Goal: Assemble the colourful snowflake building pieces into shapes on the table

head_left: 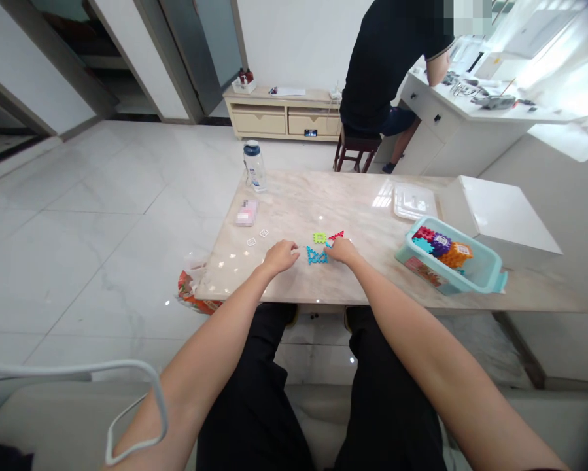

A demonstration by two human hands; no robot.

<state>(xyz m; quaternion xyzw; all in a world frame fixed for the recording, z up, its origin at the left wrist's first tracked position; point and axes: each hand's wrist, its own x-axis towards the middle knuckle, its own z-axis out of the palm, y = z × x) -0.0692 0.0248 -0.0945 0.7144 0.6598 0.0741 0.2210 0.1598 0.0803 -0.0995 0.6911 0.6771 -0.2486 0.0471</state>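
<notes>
Several small plastic building pieces lie on the marble-look table between my hands. Blue lattice pieces point(317, 256) are closest to me, with a yellow-green square piece point(320, 238) just beyond and a red piece point(337, 235) to its right. My right hand point(345, 251) has its fingers closed at the right side of the blue pieces; a bit of blue shows at the fingertips, though the grip is partly hidden. To the left of them, my left hand point(280, 256) rests low over the table, fingers loosely bent and apart, holding nothing.
On the right, a light-blue tub point(475, 261) holds more pieces, beside a white box point(509, 209) and a clear lid point(415, 201). A water bottle point(255, 169), a pink case point(246, 213) and two small white frames point(258, 237) are left. A person point(392, 65) sits beyond.
</notes>
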